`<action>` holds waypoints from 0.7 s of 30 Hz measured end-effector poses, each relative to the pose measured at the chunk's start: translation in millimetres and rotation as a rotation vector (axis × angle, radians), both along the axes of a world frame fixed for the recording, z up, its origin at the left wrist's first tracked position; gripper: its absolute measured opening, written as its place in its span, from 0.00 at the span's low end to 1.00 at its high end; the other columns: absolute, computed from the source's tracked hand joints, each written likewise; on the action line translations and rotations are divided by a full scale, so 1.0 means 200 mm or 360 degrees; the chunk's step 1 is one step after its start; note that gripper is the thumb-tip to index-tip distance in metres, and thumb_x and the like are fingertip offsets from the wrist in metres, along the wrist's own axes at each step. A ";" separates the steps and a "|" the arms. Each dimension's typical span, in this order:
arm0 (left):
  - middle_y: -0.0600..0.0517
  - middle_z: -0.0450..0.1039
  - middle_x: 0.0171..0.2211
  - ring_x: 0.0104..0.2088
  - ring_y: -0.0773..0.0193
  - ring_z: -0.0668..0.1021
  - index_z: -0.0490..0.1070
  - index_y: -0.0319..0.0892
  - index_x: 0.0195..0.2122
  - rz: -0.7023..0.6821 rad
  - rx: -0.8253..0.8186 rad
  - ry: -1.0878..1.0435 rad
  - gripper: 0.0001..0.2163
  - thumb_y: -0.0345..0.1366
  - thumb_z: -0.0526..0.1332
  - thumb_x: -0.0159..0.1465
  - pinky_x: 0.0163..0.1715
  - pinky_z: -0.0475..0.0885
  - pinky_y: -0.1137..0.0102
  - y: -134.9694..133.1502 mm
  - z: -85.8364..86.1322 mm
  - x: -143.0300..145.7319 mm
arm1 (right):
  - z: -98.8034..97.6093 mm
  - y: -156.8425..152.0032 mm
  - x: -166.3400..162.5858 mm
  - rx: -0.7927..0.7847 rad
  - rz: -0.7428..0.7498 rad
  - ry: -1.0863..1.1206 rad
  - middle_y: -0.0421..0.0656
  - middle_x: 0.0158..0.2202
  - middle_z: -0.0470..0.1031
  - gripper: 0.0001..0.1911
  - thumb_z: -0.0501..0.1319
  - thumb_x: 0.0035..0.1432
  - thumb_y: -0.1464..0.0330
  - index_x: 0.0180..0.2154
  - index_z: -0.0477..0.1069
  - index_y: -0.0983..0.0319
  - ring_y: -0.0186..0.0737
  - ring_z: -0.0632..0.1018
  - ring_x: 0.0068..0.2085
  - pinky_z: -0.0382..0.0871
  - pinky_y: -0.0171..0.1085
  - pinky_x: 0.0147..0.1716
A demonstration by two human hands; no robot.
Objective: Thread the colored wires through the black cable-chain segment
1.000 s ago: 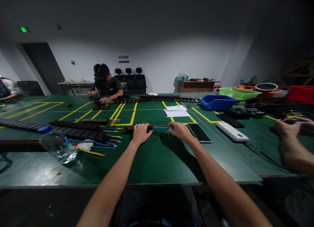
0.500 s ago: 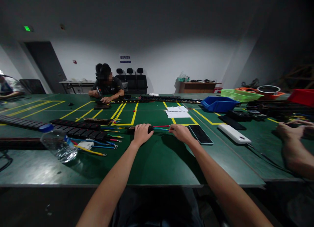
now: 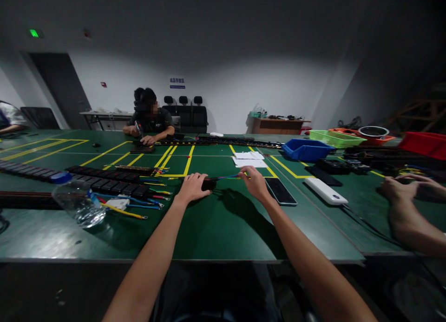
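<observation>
Wires, thin, plastic-coated and mostly blue, stretch across the space in front of us, running between our two hands. Their long axis goes left to right, roughly along the near edge of the broad green tabletop, with the right end slightly farther from us. We judge this line to be the relation that counts most: the wires leave the dark, blocky black end piece on its right side and point straight at our right hand.

That hand is the nearer one to their far tips; its thumb and forefinger are pinched together on them, covering the very ends. Our left hand is clamped over the black end piece from above, at the root of the wires, its fingers hiding most of the piece. We cannot tell how many strands are in the pinch.

Just right of our right hand lies a dark-screened, pale-edged smartphone, and beyond both hands are flat white paper sheets. To the left, apart from our left hand, a clear plastic bottle with a blue cap leans.
</observation>
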State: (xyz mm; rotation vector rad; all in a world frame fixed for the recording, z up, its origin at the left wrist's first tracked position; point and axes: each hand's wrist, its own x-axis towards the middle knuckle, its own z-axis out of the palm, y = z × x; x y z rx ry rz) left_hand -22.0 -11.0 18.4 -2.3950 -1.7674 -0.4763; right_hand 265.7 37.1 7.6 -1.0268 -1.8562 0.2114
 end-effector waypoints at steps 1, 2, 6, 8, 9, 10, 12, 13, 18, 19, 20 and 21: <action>0.43 0.73 0.52 0.53 0.46 0.74 0.68 0.45 0.60 -0.0025 0.0024 -0.0005 0.31 0.55 0.65 0.59 0.54 0.65 0.55 0.00 0.00 0.00 | 0.00 0.00 0.00 -0.0055 0.0008 0.0107 0.49 0.42 0.80 0.15 0.56 0.65 0.55 0.36 0.73 0.59 0.47 0.79 0.44 0.72 0.41 0.42; 0.43 0.73 0.52 0.52 0.47 0.74 0.69 0.46 0.59 -0.0046 0.0057 -0.0012 0.29 0.54 0.65 0.59 0.54 0.65 0.55 0.00 0.01 -0.01 | 0.00 0.01 -0.01 -0.0143 0.0017 0.0217 0.49 0.39 0.80 0.17 0.55 0.65 0.53 0.36 0.72 0.59 0.46 0.80 0.41 0.73 0.41 0.41; 0.45 0.75 0.48 0.51 0.49 0.74 0.73 0.46 0.51 -0.0084 0.0163 -0.0043 0.21 0.54 0.59 0.66 0.54 0.64 0.56 0.00 0.04 -0.01 | -0.04 0.04 -0.01 -0.0681 0.0044 0.0605 0.47 0.32 0.79 0.21 0.59 0.61 0.48 0.32 0.66 0.59 0.43 0.80 0.31 0.73 0.38 0.30; 0.46 0.76 0.46 0.50 0.50 0.75 0.73 0.45 0.49 -0.0093 0.0172 -0.0054 0.20 0.54 0.55 0.68 0.54 0.64 0.56 -0.01 0.05 -0.01 | -0.06 0.04 -0.02 -0.0952 0.0024 0.0704 0.47 0.33 0.80 0.20 0.60 0.61 0.50 0.31 0.65 0.60 0.40 0.79 0.28 0.70 0.34 0.25; 0.46 0.76 0.45 0.49 0.50 0.75 0.73 0.45 0.49 -0.0097 0.0168 -0.0064 0.21 0.55 0.54 0.69 0.53 0.64 0.56 -0.01 0.06 -0.01 | -0.07 0.04 -0.02 -0.1052 0.0001 0.0719 0.47 0.33 0.80 0.18 0.61 0.62 0.53 0.31 0.65 0.60 0.39 0.79 0.28 0.68 0.33 0.23; 0.46 0.76 0.46 0.49 0.50 0.75 0.73 0.45 0.50 -0.0102 0.0155 -0.0072 0.22 0.56 0.55 0.68 0.53 0.65 0.57 -0.01 0.06 -0.01 | -0.08 0.04 -0.03 -0.1122 -0.0024 0.0718 0.48 0.34 0.80 0.16 0.60 0.63 0.55 0.31 0.64 0.60 0.38 0.79 0.27 0.66 0.31 0.22; 0.46 0.75 0.47 0.49 0.50 0.75 0.73 0.46 0.51 -0.0114 0.0107 -0.0071 0.24 0.59 0.56 0.66 0.51 0.67 0.58 -0.01 0.06 -0.01 | -0.09 0.04 -0.03 -0.1157 -0.0075 0.0655 0.48 0.34 0.81 0.13 0.58 0.65 0.59 0.32 0.65 0.60 0.37 0.80 0.28 0.66 0.30 0.22; 0.46 0.75 0.47 0.49 0.50 0.75 0.73 0.46 0.51 -0.0116 0.0077 -0.0061 0.25 0.59 0.57 0.65 0.49 0.67 0.58 -0.01 0.05 -0.01 | -0.10 0.04 -0.03 -0.1115 -0.0104 0.0574 0.48 0.34 0.81 0.13 0.57 0.65 0.60 0.32 0.66 0.61 0.37 0.80 0.28 0.66 0.30 0.23; 0.46 0.74 0.44 0.45 0.51 0.76 0.72 0.45 0.44 -0.0078 0.0055 0.0009 0.20 0.57 0.62 0.63 0.44 0.69 0.61 -0.02 0.05 0.00 | -0.10 0.07 0.03 -0.0645 -0.0256 -0.0137 0.46 0.33 0.81 0.15 0.59 0.63 0.59 0.32 0.76 0.62 0.41 0.80 0.35 0.67 0.33 0.33; 0.46 0.74 0.43 0.44 0.51 0.76 0.71 0.45 0.43 -0.0071 0.0072 0.0021 0.20 0.56 0.62 0.62 0.43 0.69 0.61 -0.02 0.05 0.01 | -0.09 0.07 0.04 -0.0605 -0.0255 -0.0198 0.45 0.34 0.82 0.14 0.59 0.63 0.59 0.35 0.77 0.62 0.41 0.80 0.36 0.67 0.33 0.34; 0.46 0.75 0.43 0.44 0.51 0.76 0.70 0.45 0.42 -0.0068 0.0083 0.0034 0.20 0.56 0.63 0.62 0.43 0.69 0.61 -0.02 0.06 0.01 | -0.09 0.07 0.05 -0.0588 -0.0266 -0.0230 0.45 0.36 0.82 0.14 0.59 0.63 0.60 0.38 0.78 0.62 0.41 0.80 0.37 0.67 0.33 0.35; 0.46 0.75 0.43 0.44 0.51 0.77 0.70 0.45 0.42 -0.0065 0.0084 0.0042 0.20 0.57 0.62 0.62 0.43 0.69 0.62 -0.03 0.06 0.02 | -0.09 0.07 0.06 -0.0591 -0.0290 -0.0251 0.46 0.37 0.82 0.14 0.59 0.63 0.62 0.41 0.78 0.63 0.41 0.81 0.38 0.67 0.33 0.36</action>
